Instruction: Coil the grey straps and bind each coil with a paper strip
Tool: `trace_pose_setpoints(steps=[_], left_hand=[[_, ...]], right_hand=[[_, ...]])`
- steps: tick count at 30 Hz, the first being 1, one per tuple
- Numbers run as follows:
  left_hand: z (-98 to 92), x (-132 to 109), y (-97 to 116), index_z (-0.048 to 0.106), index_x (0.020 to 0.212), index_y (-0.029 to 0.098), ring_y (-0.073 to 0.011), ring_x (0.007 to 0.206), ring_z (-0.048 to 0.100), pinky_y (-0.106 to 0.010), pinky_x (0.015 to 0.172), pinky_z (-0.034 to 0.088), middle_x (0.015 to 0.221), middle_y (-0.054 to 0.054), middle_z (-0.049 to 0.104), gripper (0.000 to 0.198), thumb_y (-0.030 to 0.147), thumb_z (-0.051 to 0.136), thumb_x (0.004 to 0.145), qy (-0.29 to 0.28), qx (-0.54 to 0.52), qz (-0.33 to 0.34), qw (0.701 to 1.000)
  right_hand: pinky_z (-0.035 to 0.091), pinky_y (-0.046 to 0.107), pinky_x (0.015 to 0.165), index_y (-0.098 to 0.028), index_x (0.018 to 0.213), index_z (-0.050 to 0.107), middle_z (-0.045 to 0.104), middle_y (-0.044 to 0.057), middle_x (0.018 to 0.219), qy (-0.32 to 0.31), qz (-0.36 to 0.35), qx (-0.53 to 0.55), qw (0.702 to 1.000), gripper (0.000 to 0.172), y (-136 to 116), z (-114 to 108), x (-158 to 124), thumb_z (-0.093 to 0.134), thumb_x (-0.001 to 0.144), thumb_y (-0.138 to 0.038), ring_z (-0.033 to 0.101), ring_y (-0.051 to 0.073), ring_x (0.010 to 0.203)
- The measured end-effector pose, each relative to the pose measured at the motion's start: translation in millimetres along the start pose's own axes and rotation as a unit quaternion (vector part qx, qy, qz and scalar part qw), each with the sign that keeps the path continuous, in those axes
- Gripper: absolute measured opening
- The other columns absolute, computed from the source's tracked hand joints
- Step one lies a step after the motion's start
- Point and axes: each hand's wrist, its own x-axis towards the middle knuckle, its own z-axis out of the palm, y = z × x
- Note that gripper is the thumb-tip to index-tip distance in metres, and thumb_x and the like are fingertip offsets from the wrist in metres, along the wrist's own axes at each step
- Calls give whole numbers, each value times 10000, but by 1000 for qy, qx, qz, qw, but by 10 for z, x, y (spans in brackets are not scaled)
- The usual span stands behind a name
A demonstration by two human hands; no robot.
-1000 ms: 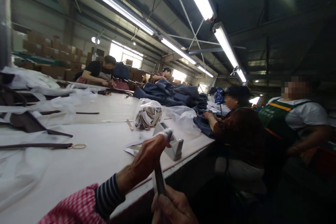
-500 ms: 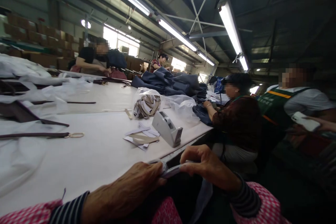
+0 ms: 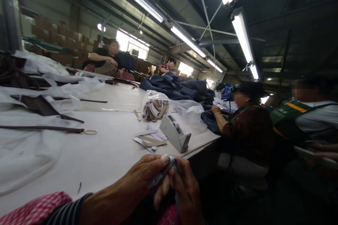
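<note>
Just beyond the table's near edge, my two hands are close together. My left hand [image 3: 134,179] is closed, its thumb pressing on a pale, thin strip [image 3: 173,162] with a shiny bluish-grey look. From the other side, the bent fingers of my right hand [image 3: 188,188] grip the same strip. Most of it is hidden by the fingers, so its exact kind cannot be made out. Nearest on the table are a grey tape dispenser [image 3: 174,134] and a loose pile of white and beige strips [image 3: 151,140].
A clear plastic bag of coiled beige strips [image 3: 155,109] lies behind the dispenser. Dark blue fabric [image 3: 179,86] is heaped farther back. Brown straps [image 3: 44,128] and white wrapping [image 3: 29,158] cover the table's left. A co-worker [image 3: 245,123] sits at right; other people are nearby.
My right hand has moved left and down against my left hand, so the strip that was stretched between them is now bunched in the fingers. The view has turned slightly left.
</note>
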Motion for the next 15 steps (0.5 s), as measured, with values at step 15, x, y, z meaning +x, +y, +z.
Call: trace_pose_setpoints(steps=[15], left_hand=[[84,-102,-28,659,865,110,-119,475,553,-219,525,412,553,-45,618,446,496,502,1022,-14,-91,-17,996]], right_hand=[[471,251,490,-232,824,676,569,11,605,10,-52,-45,998,422,314,124,-20,430,1037,-501,559,165,518]])
